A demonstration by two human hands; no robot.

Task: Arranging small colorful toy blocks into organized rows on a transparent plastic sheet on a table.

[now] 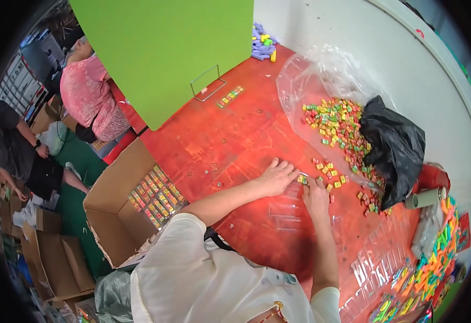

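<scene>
Bench (235, 134), red wooden top | clear plastic bag (321, 81) spilling small coloured blocks (338, 124) toward far edge | left hand (276, 176) flat, fingers spread, empty | right hand (315, 195) pinching small multicoloured block (302, 179) mid-bench

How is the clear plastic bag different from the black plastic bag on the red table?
The clear plastic bag is see-through, the black plastic bag opaque. The clear one lies spread open with small colourful blocks spilling out; the black one sits crumpled, its contents hidden. Both rest on the red table.
</scene>
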